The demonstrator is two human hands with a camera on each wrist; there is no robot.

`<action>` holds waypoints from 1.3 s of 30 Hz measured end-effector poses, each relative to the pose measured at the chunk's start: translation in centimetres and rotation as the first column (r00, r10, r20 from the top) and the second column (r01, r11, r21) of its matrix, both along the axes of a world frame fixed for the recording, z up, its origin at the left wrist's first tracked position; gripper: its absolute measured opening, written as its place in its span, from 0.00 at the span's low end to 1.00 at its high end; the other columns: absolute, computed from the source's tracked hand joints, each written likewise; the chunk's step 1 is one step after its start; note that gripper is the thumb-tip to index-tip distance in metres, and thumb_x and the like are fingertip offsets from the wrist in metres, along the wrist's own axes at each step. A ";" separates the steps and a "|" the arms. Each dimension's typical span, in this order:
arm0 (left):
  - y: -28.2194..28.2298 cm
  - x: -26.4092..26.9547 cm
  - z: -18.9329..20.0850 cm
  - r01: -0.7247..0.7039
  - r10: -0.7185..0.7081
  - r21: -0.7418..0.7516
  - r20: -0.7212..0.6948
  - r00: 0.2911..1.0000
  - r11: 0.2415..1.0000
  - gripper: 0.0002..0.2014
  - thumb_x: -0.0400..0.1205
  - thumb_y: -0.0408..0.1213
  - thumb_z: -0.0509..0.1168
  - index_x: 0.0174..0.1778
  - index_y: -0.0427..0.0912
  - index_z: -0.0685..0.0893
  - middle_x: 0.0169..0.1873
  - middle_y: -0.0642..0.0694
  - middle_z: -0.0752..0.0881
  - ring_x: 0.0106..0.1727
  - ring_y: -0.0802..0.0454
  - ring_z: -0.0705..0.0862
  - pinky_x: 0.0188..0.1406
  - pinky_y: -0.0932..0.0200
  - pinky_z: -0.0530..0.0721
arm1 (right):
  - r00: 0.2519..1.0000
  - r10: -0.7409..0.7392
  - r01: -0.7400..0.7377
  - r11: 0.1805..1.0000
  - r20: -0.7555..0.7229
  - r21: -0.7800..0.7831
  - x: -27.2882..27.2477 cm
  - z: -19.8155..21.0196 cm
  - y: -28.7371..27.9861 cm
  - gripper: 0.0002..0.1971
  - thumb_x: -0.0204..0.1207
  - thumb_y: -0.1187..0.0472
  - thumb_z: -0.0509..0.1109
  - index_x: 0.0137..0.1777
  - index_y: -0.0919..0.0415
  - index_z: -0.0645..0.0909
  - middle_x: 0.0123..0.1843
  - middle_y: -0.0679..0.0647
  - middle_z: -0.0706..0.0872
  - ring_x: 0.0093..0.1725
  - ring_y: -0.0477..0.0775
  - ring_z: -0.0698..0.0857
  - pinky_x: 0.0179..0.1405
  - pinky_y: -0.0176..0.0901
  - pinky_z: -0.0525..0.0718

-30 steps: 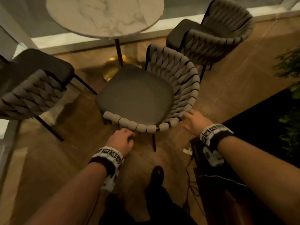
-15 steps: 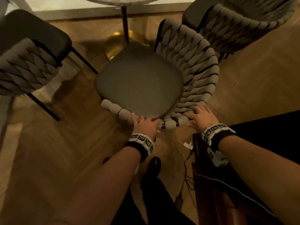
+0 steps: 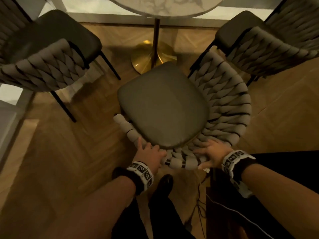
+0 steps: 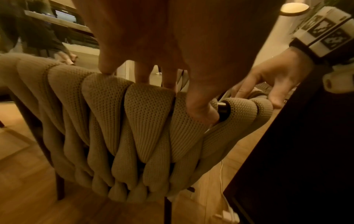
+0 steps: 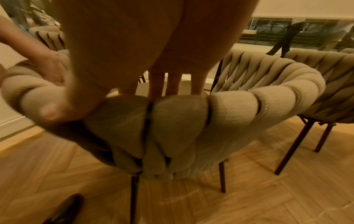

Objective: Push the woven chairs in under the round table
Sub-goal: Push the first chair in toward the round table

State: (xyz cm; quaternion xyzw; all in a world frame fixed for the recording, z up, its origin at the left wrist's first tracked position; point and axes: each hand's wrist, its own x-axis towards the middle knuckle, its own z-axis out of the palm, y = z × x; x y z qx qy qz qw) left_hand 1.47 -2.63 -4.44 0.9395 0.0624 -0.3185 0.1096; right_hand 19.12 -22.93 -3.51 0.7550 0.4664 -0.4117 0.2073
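Both hands, left hand (image 3: 149,153) and right hand (image 3: 211,153), grip the middle chair's (image 3: 165,107) back; next, push it straight under the table (image 3: 165,6).

floor: I see warm herringbone wood floor (image 3: 57,152) | beyond it: pale window sill strip (image 3: 110,7) along the far edge | right of the floor: dark cabinet (image 3: 276,178), cables (image 3: 198,200) trailing beside it | light: dim, amber; round lamp (image 4: 295,7) glowing above the cabinet
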 end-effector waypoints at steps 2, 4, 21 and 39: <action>0.7 -1.2 0.2 0.037 -0.037 0.010 -0.008 0.999 0.999 0.25 0.81 0.46 0.62 0.75 0.58 0.66 0.73 0.44 0.73 0.76 0.37 0.67 0.75 0.19 0.38 | 1.000 0.013 -0.013 0.999 0.012 -0.045 0.5 0.0 -0.6 0.51 0.52 0.15 0.56 0.78 0.34 0.60 0.76 0.49 0.70 0.75 0.59 0.66 0.78 0.63 0.58; 1.2 -2.1 0.6 0.099 -0.098 0.020 -0.033 0.995 0.995 0.25 0.82 0.47 0.61 0.75 0.58 0.65 0.74 0.43 0.72 0.77 0.36 0.66 0.75 0.18 0.39 | 0.999 0.039 -0.036 0.992 0.022 -0.122 0.7 0.2 -1.0 0.56 0.46 0.13 0.55 0.78 0.33 0.57 0.80 0.47 0.65 0.79 0.60 0.60 0.80 0.67 0.51; 10.6 -3.2 0.4 -0.054 0.031 0.222 0.107 0.994 0.974 0.26 0.83 0.37 0.57 0.76 0.63 0.63 0.79 0.53 0.66 0.83 0.44 0.57 0.74 0.16 0.44 | 0.996 -0.030 0.011 0.977 0.088 0.215 -2.7 -1.1 3.2 0.40 0.68 0.22 0.47 0.77 0.41 0.63 0.75 0.50 0.75 0.73 0.58 0.73 0.74 0.60 0.65; 9.1 -0.3 -1.2 -0.279 0.265 0.077 0.155 0.952 0.957 0.24 0.82 0.49 0.60 0.76 0.62 0.66 0.79 0.53 0.65 0.82 0.43 0.56 0.77 0.22 0.49 | 0.950 -0.120 0.062 0.977 0.287 0.204 0.5 -1.1 4.8 0.30 0.78 0.34 0.53 0.78 0.42 0.59 0.72 0.52 0.79 0.73 0.59 0.72 0.70 0.59 0.68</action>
